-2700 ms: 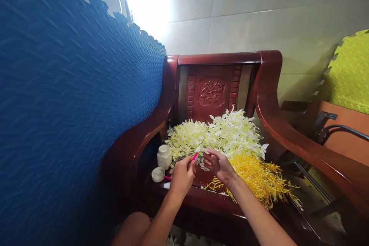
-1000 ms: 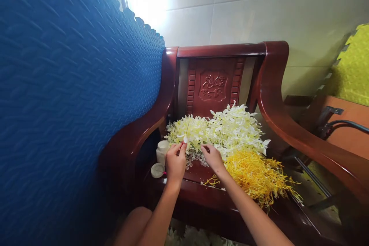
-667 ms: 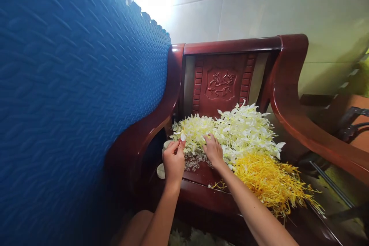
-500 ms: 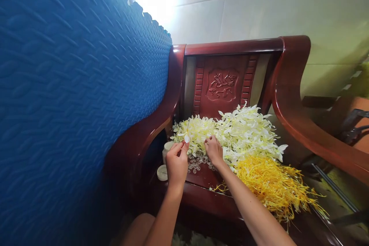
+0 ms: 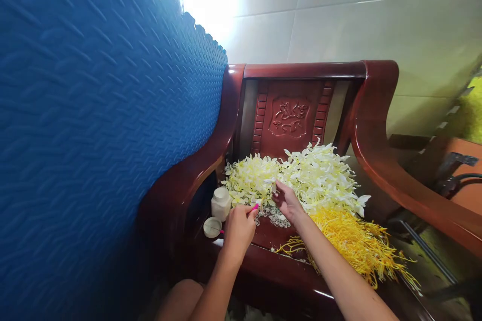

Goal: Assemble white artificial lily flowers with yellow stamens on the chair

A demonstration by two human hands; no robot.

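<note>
My left hand [image 5: 240, 224] is closed around a thin pink-handled tool [image 5: 255, 206]. Its slim tip points left over a small round lid [image 5: 212, 227] with pale contents. My right hand [image 5: 289, 204] pinches a white artificial flower [image 5: 274, 186] in front of the flower piles. Behind the hands lies a heap of pale yellow-white flowers [image 5: 250, 175], beside a taller heap of white flowers [image 5: 322, 173]. Several small clear rings [image 5: 277, 218] are scattered on the seat between my hands. A white jar [image 5: 221, 203] stands just left of my left hand.
A bundle of yellow stems [image 5: 352, 238] spreads over the right of the dark red wooden chair [image 5: 271, 253], near my right forearm. A blue textured mat [image 5: 113, 110] stands upright along the left. The carved backrest [image 5: 289, 115] rises behind.
The flower my left hand held upright is gone from it; that hand has lowered and now grips the pink-handled tool. My right hand has turned and holds a white flower. The view has shifted slightly.
</note>
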